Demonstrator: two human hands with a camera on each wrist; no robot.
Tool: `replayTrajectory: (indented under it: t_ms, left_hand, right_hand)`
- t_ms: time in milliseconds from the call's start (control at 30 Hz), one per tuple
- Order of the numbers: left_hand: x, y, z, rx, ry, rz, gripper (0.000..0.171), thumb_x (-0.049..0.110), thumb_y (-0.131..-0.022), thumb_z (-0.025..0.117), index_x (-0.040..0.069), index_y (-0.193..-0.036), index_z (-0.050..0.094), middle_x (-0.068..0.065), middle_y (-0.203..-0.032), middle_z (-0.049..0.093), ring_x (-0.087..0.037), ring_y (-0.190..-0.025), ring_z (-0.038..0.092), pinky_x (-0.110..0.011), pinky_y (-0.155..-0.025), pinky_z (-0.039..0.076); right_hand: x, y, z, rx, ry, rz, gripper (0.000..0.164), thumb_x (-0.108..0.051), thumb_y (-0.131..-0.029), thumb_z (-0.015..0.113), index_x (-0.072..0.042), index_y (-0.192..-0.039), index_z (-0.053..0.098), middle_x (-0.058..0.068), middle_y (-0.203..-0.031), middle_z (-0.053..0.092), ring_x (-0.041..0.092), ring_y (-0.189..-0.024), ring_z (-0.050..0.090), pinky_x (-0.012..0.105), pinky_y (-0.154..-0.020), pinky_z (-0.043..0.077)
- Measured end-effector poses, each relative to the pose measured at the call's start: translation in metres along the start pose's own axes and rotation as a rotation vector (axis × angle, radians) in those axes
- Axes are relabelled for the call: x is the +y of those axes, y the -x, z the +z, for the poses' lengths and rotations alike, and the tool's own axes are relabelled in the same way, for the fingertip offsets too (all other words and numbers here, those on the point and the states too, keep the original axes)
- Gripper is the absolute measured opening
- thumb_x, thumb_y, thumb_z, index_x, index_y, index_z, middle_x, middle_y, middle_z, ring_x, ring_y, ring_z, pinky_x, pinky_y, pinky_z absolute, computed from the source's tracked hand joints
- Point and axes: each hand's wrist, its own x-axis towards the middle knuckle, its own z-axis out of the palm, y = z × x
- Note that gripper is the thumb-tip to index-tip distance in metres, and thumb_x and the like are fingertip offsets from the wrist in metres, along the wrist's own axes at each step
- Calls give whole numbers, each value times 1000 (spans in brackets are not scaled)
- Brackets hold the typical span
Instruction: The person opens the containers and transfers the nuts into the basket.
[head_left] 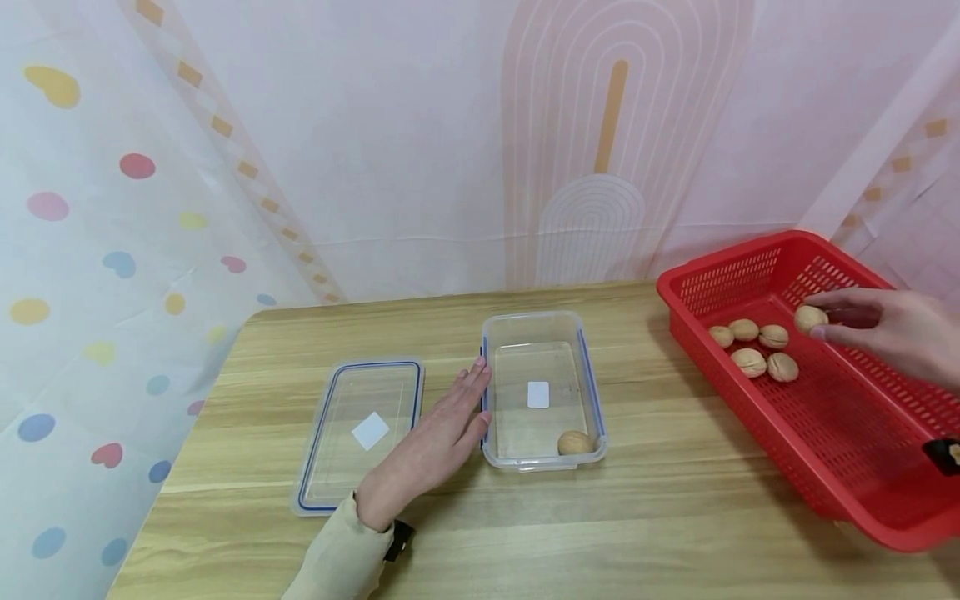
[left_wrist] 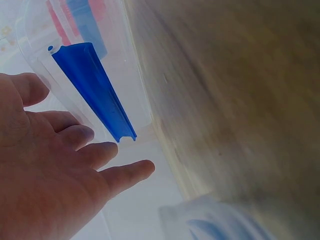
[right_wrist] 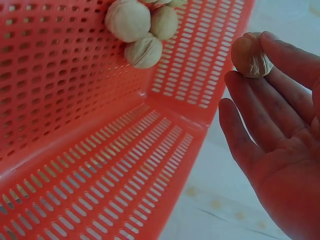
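Note:
Between thumb and fingertips, my right hand (head_left: pixel 892 329) pinches a walnut (head_left: pixel 810 320) over the red plastic basket (head_left: pixel 832 492). In the right wrist view the same walnut (right_wrist: pixel 251 55) shows at the fingertips. Several more walnuts (head_left: pixel 750 362) lie grouped at the basket's far left end. My left hand (head_left: pixel 442 425) rests with extended fingers against the left side of a clear plastic container (head_left: pixel 543 464). One walnut (head_left: pixel 575 442) sits in the container's near right corner. The blue clip (left_wrist: pixel 95 90) on the container's side appears near the left fingers.
A clear lid (head_left: pixel 345 458) with a blue seal lies on the wooden table (head_left: pixel 600 542), left of the container and partly under the left forearm. A patterned cloth (head_left: pixel 420 150) hangs behind the table.

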Motion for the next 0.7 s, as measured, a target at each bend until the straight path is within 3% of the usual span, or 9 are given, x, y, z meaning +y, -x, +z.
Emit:
replayTrajectory:
  t_ms: [367,533,700]
  left_hand:
    - [0,1,0,1,-7,-2,61,28,-113,41,3,-164,20,-10,-172,10,-32,-157,16,-51,-127,19]
    - [0,1,0,6,-12,9,60,27,-113,41,2,-164,20,-10,-172,10,-33,-157,16,-51,-126,19]
    - [1,1,-1,-4,-12,5,60,27,-113,40,3,-164,19,-9,-172,9,-33,-157,15,-50,-127,19]
  right_hand:
    - [14,-11,0,-119,15,29,50,-18,-103,67,20,-132,54,46,-123,57,59,-102,63,62,-78,59]
    - [21,-17,2,-157,22,43,51,-21,-103,67,22,-129,55,44,-119,59,50,-93,66,53,-73,62]
    - [30,-21,5,-181,18,43,50,-20,-102,69,22,-126,56,40,-110,64,38,-84,65,34,-63,61]
